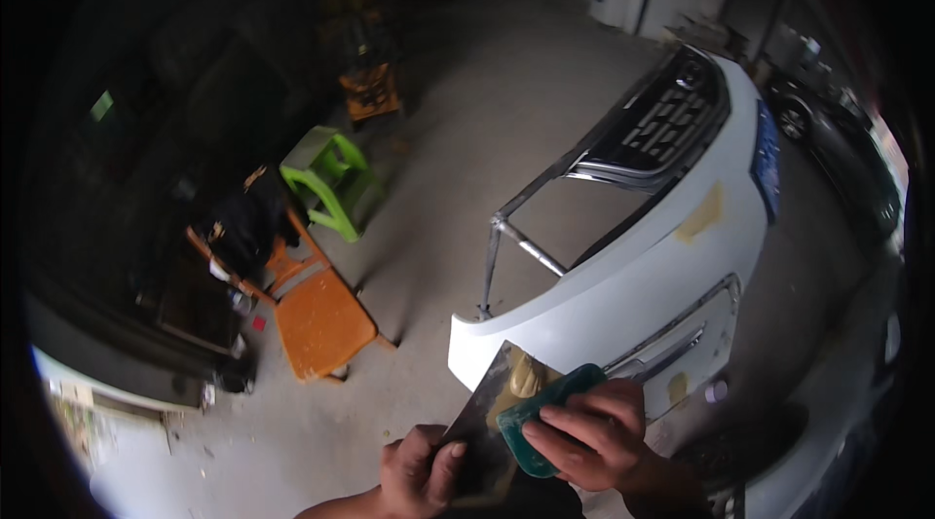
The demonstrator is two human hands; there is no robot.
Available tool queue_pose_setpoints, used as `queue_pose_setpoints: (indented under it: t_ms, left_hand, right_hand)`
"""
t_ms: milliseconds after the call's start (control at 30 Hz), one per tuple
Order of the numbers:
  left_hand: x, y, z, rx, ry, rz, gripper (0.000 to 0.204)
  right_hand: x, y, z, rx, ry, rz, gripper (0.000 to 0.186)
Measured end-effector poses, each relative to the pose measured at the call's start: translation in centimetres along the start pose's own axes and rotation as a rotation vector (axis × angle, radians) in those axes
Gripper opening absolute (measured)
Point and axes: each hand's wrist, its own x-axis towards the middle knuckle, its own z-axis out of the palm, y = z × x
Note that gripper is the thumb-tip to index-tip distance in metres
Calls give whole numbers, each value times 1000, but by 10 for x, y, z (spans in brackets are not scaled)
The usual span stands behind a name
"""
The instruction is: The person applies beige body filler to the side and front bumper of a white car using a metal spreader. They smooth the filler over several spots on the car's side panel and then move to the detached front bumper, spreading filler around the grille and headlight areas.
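Grey floor (443, 168), orange chair (324, 326) beside lime stool (326, 192), white bumper (638, 276) beyond teal spreader (555, 401).

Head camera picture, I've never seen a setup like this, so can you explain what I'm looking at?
There's no machine here: these are a person's own bare hands. The camera sits on their head, looking down, and its fisheye lens bends straight edges near the rim.

The left hand grips a dark flat plate. The right hand holds a green spreader against or just over it. Tan paste lies on the plate.

Beyond, to the right, is a white car bumper with a tan patch. To the left, an orange chair and a green stool stand on the floor.
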Motion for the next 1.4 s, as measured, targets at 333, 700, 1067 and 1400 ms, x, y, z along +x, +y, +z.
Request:
queue_pose_setpoints:
  t_ms: [333,700,1067,1400]
  left_hand:
    - [53,-33,-14,-142,-278,181,14]
    - [140,-37,30,176,-302,454,9]
    - [231,-84,111,-490,-650,-258,18]
    - [329,-180,132,-594,-716,-551,19]
  right_hand:
    - [8,-32,9,-223,67,236,30]
    - [4,50,-11,80,105,684,31]
    - [-44,161,6,1070,661,1209,28]
    - [41,353,-111,-439,-19,1195,18]
